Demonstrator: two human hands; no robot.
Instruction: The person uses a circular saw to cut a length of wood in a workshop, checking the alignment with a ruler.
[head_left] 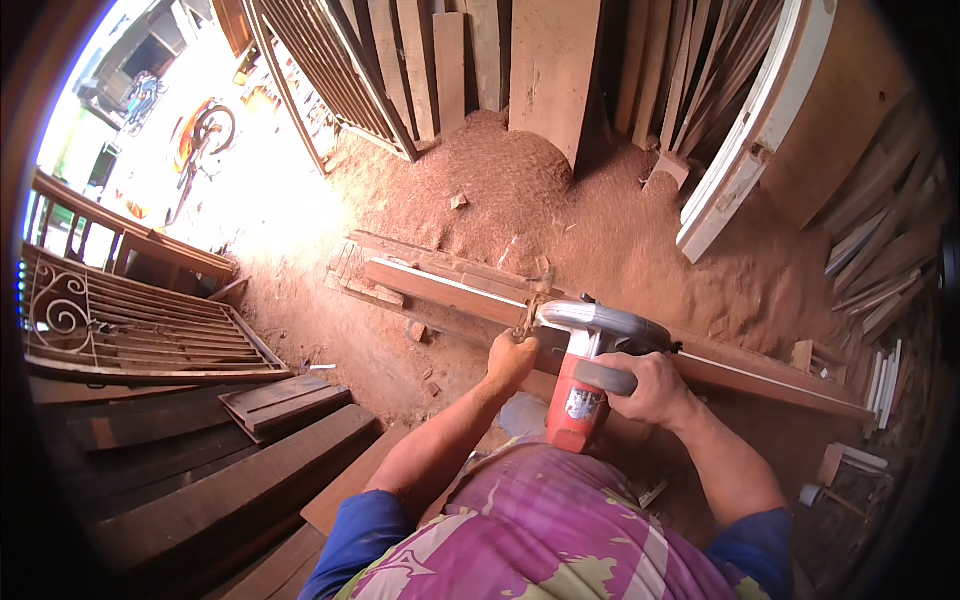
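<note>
Sawdust (505, 165) coats a workshop floor (285, 310), a scrollwork panel (145, 325) at far left. The left hand (513, 362) curls its fingers, their hold unclear, at the front of a red circular saw (570, 400) over a long plank (450, 292); the right hand's (655, 388) fingers wrap the saw's grey handle (603, 378).

Harsh glare at upper left.

Upper L: orange bike (189, 142). Below: brown slatted panel w/ scrollwork (150, 330). Top ctr: wide tan wooden board (552, 70), reddish-brown sawdust (490, 160) heaped nr its base. R: long white-painted wooden beam (745, 165), tilted. Lower L: thick dark-brown planks (250, 470).
</note>
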